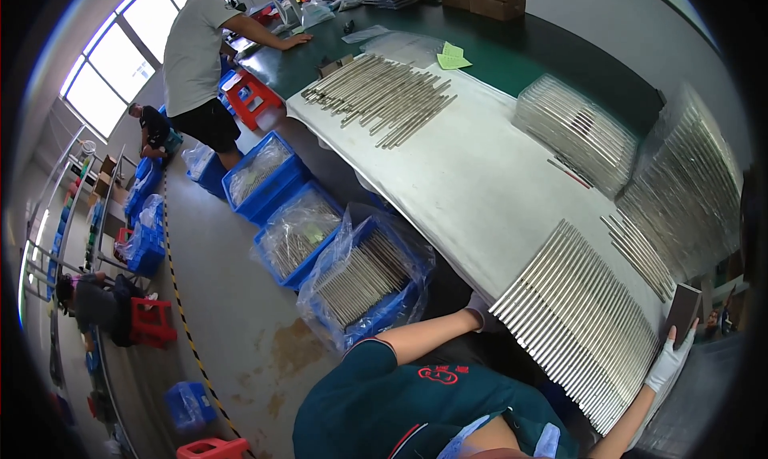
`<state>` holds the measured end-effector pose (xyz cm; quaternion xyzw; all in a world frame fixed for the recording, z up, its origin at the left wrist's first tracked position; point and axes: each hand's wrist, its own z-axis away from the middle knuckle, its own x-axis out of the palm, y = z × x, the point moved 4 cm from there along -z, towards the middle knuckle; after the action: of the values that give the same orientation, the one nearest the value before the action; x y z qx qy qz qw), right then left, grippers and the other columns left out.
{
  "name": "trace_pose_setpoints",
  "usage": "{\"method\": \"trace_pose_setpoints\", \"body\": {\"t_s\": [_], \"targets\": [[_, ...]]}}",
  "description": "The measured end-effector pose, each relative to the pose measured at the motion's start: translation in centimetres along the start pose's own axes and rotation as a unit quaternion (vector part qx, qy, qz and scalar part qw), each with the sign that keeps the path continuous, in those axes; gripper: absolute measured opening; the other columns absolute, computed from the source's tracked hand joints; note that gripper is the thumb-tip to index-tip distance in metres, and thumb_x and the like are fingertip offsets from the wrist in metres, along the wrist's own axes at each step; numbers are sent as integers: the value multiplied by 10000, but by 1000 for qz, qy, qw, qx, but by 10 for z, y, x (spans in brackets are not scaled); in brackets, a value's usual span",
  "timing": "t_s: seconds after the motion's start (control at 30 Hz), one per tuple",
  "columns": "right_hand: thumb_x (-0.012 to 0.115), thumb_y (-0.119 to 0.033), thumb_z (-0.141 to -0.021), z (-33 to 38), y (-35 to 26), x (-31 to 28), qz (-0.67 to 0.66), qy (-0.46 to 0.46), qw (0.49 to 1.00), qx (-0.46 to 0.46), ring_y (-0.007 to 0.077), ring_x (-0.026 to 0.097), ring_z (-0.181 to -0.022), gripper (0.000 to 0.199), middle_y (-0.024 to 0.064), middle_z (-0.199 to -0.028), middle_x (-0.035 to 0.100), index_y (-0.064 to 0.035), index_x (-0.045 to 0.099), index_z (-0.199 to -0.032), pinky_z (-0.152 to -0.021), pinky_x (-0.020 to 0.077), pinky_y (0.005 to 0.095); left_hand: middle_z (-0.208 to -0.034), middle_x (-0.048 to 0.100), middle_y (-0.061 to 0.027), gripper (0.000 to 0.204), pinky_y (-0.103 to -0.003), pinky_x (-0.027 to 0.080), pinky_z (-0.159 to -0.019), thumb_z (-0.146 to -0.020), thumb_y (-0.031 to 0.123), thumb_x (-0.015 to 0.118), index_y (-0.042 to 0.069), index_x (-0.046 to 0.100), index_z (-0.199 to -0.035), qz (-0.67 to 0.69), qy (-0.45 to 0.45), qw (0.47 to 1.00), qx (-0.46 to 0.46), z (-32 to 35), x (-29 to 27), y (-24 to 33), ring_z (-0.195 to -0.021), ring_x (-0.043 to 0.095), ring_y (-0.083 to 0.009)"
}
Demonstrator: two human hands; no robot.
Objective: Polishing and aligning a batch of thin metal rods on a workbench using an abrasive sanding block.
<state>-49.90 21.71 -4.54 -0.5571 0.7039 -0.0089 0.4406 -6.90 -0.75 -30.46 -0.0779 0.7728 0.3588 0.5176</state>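
Grips with the gloved right hand (670,359) the lower end of a dark, flat, box-shaped block (684,311), fingers closed on it. Rests the gloved left hand (482,312) near the table edge, just beside the rod ends; cannot tell if with open or closed fingers. Has between both hands, on smooth white cloth (464,183), a row of thin, round, shiny metal rods (580,323). Wears a dark green shirt (360,407) with a red print (442,374), too small to read surely.
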Motion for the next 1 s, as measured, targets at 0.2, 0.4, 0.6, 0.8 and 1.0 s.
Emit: {"method": "trace_pose_setpoints", "body": {"t_s": [0.2, 0.4, 0.6, 0.8, 1.0], "targets": [[612, -167, -960, 2, 1, -7, 11, -3, 1000, -5, 304, 381, -1392, 597, 182, -1516, 393, -72, 371, -1498, -1143, 281, 374, -1251, 629, -191, 531, -429, 466, -990, -850, 478, 603, 149, 631, -1266, 52, -4, 998, -31, -6, 31, -26, -1179, 586, -375], [615, -232, -971, 3, 2, -5, 34, -1, 999, -11, 286, 426, -1348, 619, 162, -1490, 426, -136, 351, -1523, -1107, 331, 356, -1246, 631, -195, 528, -432, 464, -990, -853, 475, 599, 145, 633, -1264, 102, -20, 993, -63, -14, 48, -44, -1179, 586, -378], [610, -178, -965, 3, -4, -4, 4, -2, 1000, -2, 305, 371, -1398, 603, 174, -1518, 392, -91, 361, -1507, -1142, 281, 376, -1241, 632, -200, 524, -434, 463, -991, -856, 472, 595, 142, 635, -1262, 145, -36, 983, -108, -19, 50, -64, -1179, 586, -380], [588, -237, -988, 6, -3, -8, 34, -8, 999, -2, 263, 376, -1392, 595, 124, -1538, 377, -129, 350, -1522, -1133, 300, 360, -1235, 634, -204, 521, -437, 461, -991, -859, 469, 591, 139, 637, -1260, 187, -51, 967, -163, -16, 51, -85, -1180, 586, -383], [582, -224, -991, 4, -2, -6, 24, -7, 1000, 6, 260, 385, -1385, 588, 125, -1536, 381, -122, 349, -1521, -1127, 307, 353, -1230, 635, -209, 517, -440, 459, -992, -863, 466, 587, 136, 639, -1257, 229, -72, 946, -216, -4, 57, -107, -1180, 585, -386]]}}
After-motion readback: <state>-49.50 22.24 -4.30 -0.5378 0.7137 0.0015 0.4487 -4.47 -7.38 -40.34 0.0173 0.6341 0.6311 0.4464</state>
